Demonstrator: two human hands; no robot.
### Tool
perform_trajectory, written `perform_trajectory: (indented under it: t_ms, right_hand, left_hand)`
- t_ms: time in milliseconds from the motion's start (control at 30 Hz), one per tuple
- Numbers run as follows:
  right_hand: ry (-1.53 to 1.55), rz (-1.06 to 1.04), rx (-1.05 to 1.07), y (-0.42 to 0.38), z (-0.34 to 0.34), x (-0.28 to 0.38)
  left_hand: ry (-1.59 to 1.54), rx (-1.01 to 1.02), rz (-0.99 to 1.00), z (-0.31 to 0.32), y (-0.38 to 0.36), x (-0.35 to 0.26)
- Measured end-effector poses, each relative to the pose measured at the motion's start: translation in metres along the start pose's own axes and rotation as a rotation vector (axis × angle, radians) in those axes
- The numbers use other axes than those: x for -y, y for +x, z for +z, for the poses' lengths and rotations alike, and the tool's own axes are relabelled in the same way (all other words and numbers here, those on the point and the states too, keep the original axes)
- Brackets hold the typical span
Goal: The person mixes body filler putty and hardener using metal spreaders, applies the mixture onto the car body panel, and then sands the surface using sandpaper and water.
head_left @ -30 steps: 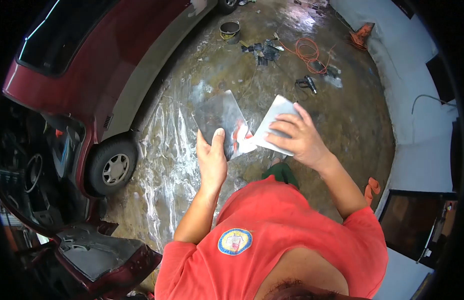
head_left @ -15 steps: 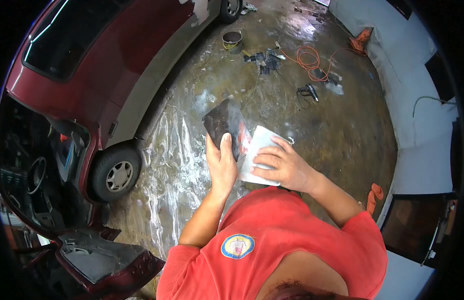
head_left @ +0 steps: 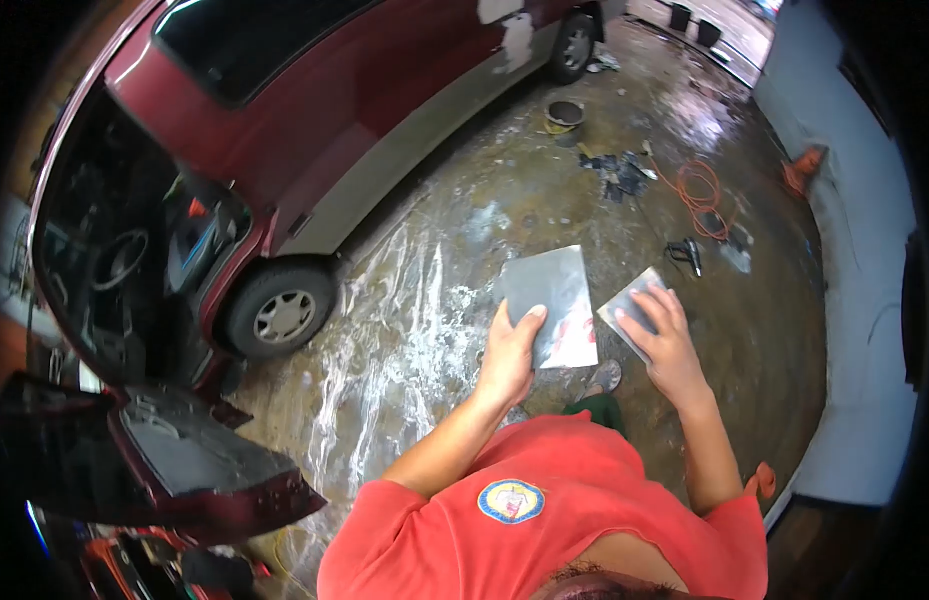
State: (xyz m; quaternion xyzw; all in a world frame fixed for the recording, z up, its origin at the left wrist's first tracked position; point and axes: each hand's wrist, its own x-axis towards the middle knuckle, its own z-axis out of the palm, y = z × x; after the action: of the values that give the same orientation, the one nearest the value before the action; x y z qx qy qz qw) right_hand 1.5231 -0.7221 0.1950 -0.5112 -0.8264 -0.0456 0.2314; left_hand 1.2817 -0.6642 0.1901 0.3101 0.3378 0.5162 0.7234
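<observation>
My left hand (head_left: 513, 350) grips a flat grey rectangular panel (head_left: 553, 292) at its lower left, thumb on top; the panel's lower right part shows white and red patches. To the right, my right hand (head_left: 662, 335) holds a smaller grey sheet (head_left: 629, 305) with light edges, its fingers spread over the top face. A gap separates the two pieces.
A dark red van (head_left: 315, 120) with an open front door (head_left: 205, 460) stands at left. On the stained floor (head_left: 425, 330) lie a bucket (head_left: 565, 114), dark scraps (head_left: 617, 175), an orange cord (head_left: 697, 190) and a black power tool (head_left: 686, 256). A pale wall (head_left: 865, 300) runs along the right.
The smaller sheet in my right hand has moved away from the panel, to the right. The panel has turned and shows its face more fully. The head view has shifted left.
</observation>
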Motion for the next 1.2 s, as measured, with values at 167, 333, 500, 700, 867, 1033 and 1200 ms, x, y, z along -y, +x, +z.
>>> perform_trajectory:
  t_ms: [167, 333, 500, 700, 867, 1033, 1200]
  right_hand:
    - [0.003, -0.117, -0.058, 0.007, -0.004, 0.020]
    - [0.065, -0.188, 0.002, 0.018, -0.005, 0.029]
    - [-0.100, -0.137, -0.027, 0.035, -0.033, 0.020]
    - [0.157, -0.242, 0.037, 0.016, 0.008, 0.054]
    - [0.193, -0.190, 0.092, 0.014, -0.005, 0.042]
    - [0.401, -0.312, -0.070, 0.037, 0.013, 0.072]
    - [0.495, -0.274, 0.122, 0.049, 0.079, 0.041]
  left_hand:
    - [0.208, 0.016, 0.142, -0.019, 0.007, 0.008]
    - [0.373, 0.051, 0.175, -0.015, 0.004, 0.000]
    - [0.569, 0.263, 0.185, -0.013, -0.001, 0.005]
    - [0.626, -0.035, 0.403, -0.007, 0.006, 0.008]
    - [0.499, -0.148, 0.446, 0.002, -0.003, -0.001]
    - [0.055, -0.238, 0.329, -0.023, -0.004, 0.012]
    - [-0.076, -0.397, 0.305, -0.060, -0.039, 0.006]
